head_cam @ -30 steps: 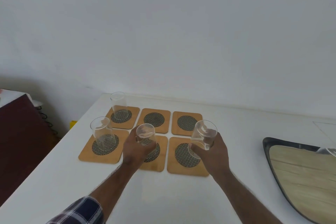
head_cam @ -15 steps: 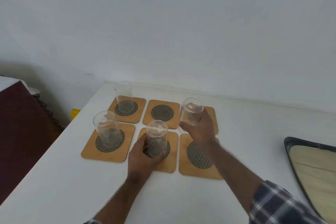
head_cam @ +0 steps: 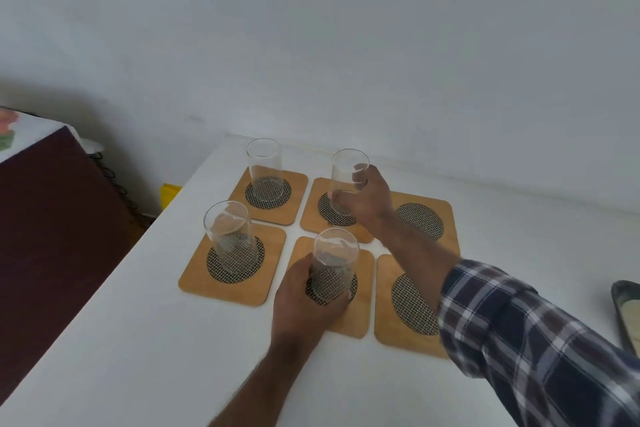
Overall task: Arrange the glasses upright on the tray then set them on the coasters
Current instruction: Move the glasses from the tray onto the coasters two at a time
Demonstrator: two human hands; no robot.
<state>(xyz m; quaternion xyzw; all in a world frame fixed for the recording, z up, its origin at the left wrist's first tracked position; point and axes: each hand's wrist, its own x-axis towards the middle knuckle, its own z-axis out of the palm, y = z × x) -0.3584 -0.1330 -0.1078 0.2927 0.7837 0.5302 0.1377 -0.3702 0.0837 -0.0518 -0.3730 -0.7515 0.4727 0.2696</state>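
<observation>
The right hand (head_cam: 369,199), gripping a clear cylindrical glass (head_cam: 347,180), has moved leftward onto the middle back square wooden coaster (head_cam: 317,215); the left hand (head_cam: 304,298) still clasps its glass (head_cam: 334,262).

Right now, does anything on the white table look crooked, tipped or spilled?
Nothing stands out. Four clear glasses stand upright on the square wooden coasters; the left hand holds the front middle glass, the right hand the back middle one. No spill shows.
</observation>
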